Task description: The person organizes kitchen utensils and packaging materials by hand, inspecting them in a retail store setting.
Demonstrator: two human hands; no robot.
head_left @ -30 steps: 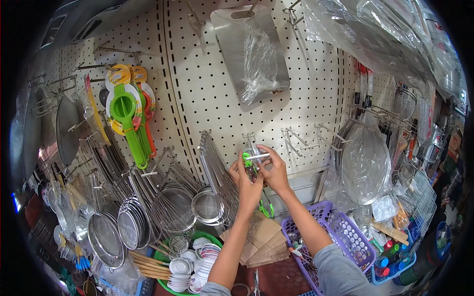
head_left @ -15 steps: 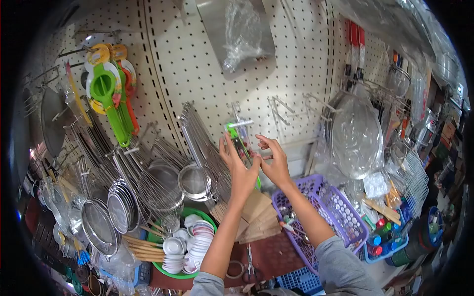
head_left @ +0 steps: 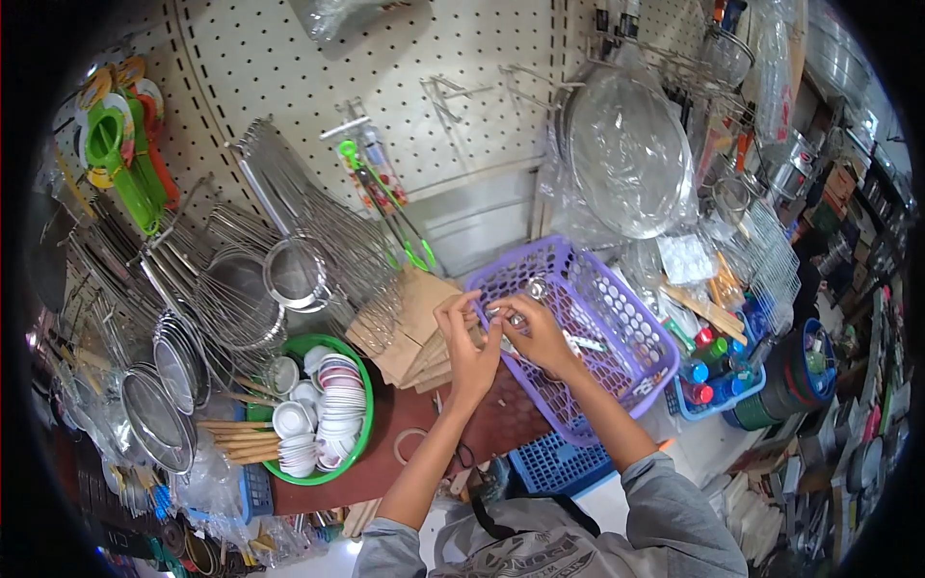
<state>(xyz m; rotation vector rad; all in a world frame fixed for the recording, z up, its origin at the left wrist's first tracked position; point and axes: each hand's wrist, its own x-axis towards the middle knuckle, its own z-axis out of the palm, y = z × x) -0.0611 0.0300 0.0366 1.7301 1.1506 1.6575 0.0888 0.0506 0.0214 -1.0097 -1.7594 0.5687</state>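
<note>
My left hand (head_left: 468, 354) and my right hand (head_left: 536, 339) are close together at the left edge of a purple plastic basket (head_left: 631, 371). Both have thumb and fingers pinched inward, and the fingertips nearly meet. Something small and pale seems to be between them, too small to name. Behind the right hand, inside the basket, lie a shiny metal item and a few small pieces. Brown cardboard pieces (head_left: 409, 323) are just left of my left hand. Green-tipped tongs (head_left: 390, 207) hang on a pegboard hook above, apart from both hands.
On the left, whisks (head_left: 313, 207) and strainers (head_left: 154, 424) hang in rows. A green basin (head_left: 358, 448) holds small white bowls beside wooden handles. Wrapped round strainers (head_left: 626, 159) hang at right above a blue basket (head_left: 732, 390) of coloured-cap bottles. Scissors lie partly hidden behind my left forearm.
My view has tilted down and right. Both hands have come away from the tongs' hook to the purple basket's edge, fingers drawn closer together. The tongs hang in full view.
</note>
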